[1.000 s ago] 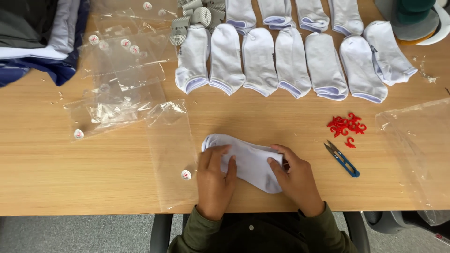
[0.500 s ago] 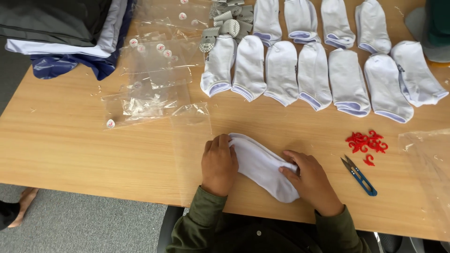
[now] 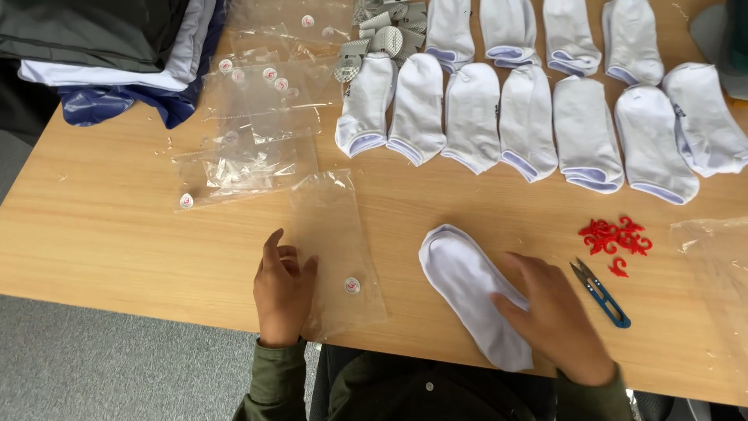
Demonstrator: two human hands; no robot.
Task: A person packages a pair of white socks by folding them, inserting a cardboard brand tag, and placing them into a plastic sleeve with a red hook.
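Observation:
A white ankle sock (image 3: 467, 288) lies flat on the wooden table (image 3: 117, 234) near its front edge. My right hand (image 3: 553, 316) rests palm-down on the sock's near end. My left hand (image 3: 282, 287) lies flat with fingers spread on the left edge of a clear plastic bag (image 3: 336, 249) with a small round sticker. Sock and bag lie side by side, a small gap between them.
Two rows of white socks (image 3: 530, 117) fill the back of the table. More clear bags (image 3: 249, 125) lie back left, beside folded dark and white cloth (image 3: 117, 54). Red plastic clips (image 3: 614, 236), blue thread snips (image 3: 601, 294) and another clear bag (image 3: 717, 273) sit right. Grey card tags (image 3: 378, 35) lie behind.
My left hand left the sock and moved left onto the clear bag. My right hand stays on the sock. The view has shifted left.

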